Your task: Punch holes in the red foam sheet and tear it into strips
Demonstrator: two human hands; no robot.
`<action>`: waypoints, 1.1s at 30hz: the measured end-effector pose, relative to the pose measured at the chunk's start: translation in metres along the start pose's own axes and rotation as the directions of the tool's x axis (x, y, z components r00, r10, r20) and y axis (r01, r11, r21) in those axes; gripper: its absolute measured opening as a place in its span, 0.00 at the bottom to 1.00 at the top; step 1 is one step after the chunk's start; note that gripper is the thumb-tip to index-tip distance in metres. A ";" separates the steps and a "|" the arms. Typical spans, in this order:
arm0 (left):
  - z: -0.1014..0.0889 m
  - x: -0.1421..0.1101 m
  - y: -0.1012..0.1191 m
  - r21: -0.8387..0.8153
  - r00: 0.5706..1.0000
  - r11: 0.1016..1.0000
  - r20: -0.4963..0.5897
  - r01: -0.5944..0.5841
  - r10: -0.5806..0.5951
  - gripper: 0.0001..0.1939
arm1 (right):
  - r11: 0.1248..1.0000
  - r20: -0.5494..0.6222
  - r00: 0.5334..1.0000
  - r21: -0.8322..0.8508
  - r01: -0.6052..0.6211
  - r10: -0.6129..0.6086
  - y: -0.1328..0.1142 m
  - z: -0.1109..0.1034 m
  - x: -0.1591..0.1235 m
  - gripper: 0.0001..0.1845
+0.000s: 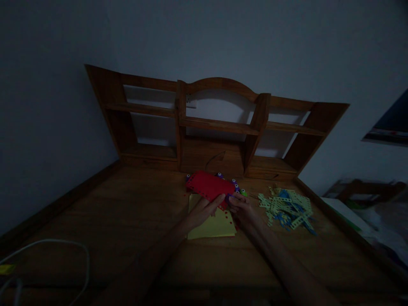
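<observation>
Holding the red sheet (210, 185) by its near right edge with my left hand (207, 209), I have most of it stretching out beyond my fingers, above the yellow paper (210, 226) on the desk (137, 221). My right hand (239, 205) grasps the small purple punch (228, 198) at that same edge, just beside my left fingertips, though I cannot tell how tightly it is squeezed.
</observation>
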State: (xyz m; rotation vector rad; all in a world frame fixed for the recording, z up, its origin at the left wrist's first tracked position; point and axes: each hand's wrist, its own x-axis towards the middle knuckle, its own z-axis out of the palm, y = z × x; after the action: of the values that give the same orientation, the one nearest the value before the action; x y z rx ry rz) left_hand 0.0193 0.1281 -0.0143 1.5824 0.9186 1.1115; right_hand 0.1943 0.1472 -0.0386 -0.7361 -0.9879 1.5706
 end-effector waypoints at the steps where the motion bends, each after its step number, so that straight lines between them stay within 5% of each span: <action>1: 0.000 0.000 -0.003 -0.012 1.000 1.000 0.020 0.009 -0.009 0.18 | 1.000 0.010 1.000 -0.004 0.009 -0.009 0.000 0.001 0.000 0.11; 7: 0.001 0.000 -0.015 0.000 0.995 0.995 0.033 0.099 -0.099 0.20 | 1.000 0.033 0.999 -0.017 0.023 -0.023 -0.002 0.006 -0.001 0.10; 19: 0.002 0.004 -0.017 -0.043 0.995 0.997 0.081 0.066 -0.063 0.25 | 0.999 0.022 0.999 -0.005 -0.046 0.046 0.003 0.007 -0.002 0.15; 33: -0.002 0.005 -0.008 -0.036 0.996 0.995 -0.003 0.094 -0.094 0.24 | 0.999 0.047 0.998 -0.019 -0.043 0.044 0.001 0.008 0.000 0.14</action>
State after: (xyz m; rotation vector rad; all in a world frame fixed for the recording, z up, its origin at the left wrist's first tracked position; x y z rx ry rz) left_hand 0.0187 0.1353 -0.0207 1.4929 0.9615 1.0609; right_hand 0.1875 0.1452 -0.0360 -0.7402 -1.0278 1.6252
